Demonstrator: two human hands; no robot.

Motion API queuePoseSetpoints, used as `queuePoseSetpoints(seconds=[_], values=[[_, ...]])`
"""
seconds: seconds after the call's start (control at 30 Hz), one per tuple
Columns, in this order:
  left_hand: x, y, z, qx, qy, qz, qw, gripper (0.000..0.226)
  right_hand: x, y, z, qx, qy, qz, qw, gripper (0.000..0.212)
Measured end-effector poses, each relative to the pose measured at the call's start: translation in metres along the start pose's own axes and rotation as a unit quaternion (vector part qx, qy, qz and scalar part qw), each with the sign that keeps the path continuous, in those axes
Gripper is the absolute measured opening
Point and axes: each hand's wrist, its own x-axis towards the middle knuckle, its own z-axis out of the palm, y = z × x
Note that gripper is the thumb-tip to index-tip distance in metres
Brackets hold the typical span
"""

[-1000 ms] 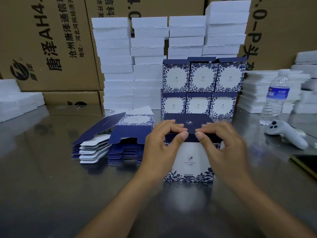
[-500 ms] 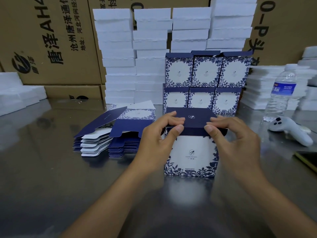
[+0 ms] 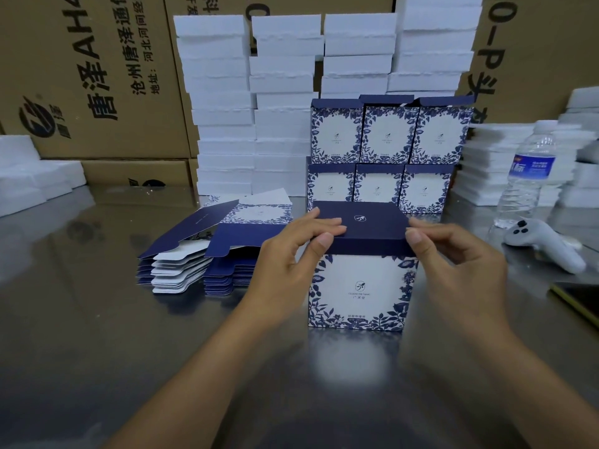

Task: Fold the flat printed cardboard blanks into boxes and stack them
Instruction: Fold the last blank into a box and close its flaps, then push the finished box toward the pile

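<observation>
The steel table (image 3: 97, 319) fills the lower frame and mirrors what stands on it. Brown cartons (image 3: 81, 76) with printed lettering wall off the far side, from 10 to 2 o'clock. In front of them white foam (image 3: 223, 124) rises in four tall stacks at 11 to 1 o'clock. Lower foam piles lie at 9 o'clock, by the left edge, and at 3 o'clock on the right.

Six finished boxes (image 3: 385, 137), blue leaf print round white panels, stand in two rows of three, one row on the other. They are at 12 o'clock, touching the foam behind.

Just nearer than these, at the centre, the box (image 3: 359, 286) in work stands upright on the table. Its dark blue lid (image 3: 363, 222) is folded down over the top.

The blanks (image 3: 181, 270) lie in a flat pile at 9 o'clock from the box, flaps fanned out toward the left.

The hands are apart, one at each front corner of the lid. The left hand (image 3: 288, 264) has fingers flat on the lid's top and its thumb against the front edge. The right hand (image 3: 460, 273) pinches the right corner, thumb in front, fingers curled behind.

A water bottle (image 3: 528, 176) stands at 2 o'clock. A white controller (image 3: 544, 244) lies just nearer than it. A dark phone (image 3: 580, 303) is cut off by the right edge at 3 o'clock.
</observation>
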Motion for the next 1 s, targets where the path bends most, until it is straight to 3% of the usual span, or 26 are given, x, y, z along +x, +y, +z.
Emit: queuePoseSetpoints(seconds=[0.23, 0.43, 0.57, 0.63, 0.77, 0.9, 1.0], values=[[-0.001, -0.001, -0.005, -0.030, -0.043, -0.016, 0.999, 0.029, -0.001, -0.002, -0.003, 0.086, -0.014, 0.039, 0.995, 0.013], [-0.001, 0.001, -0.002, -0.038, -0.028, -0.029, 0.998, 0.026, 0.000, -0.003, -0.002, 0.089, -0.011, 0.049, 0.995, 0.013], [-0.008, 0.005, 0.003, -0.015, 0.021, -0.011, 1.000, 0.024, -0.007, -0.006, -0.002, 0.014, -0.016, 0.021, 1.000, 0.010], [-0.013, 0.005, 0.010, -0.009, 0.069, -0.008, 0.998, 0.025, -0.016, -0.008, -0.001, -0.084, -0.015, -0.019, 0.996, 0.010], [-0.020, 0.006, 0.019, 0.000, 0.123, -0.020, 0.992, 0.028, -0.038, -0.016, 0.019, -0.311, -0.036, -0.144, 0.939, 0.058], [-0.026, 0.008, 0.024, 0.020, 0.126, -0.031, 0.991, 0.031, -0.057, -0.016, 0.044, -0.334, -0.024, -0.123, 0.934, 0.093], [-0.029, 0.012, 0.030, 0.001, 0.107, -0.021, 0.994, 0.030, -0.055, -0.011, 0.046, -0.329, -0.014, -0.087, 0.940, 0.097]])
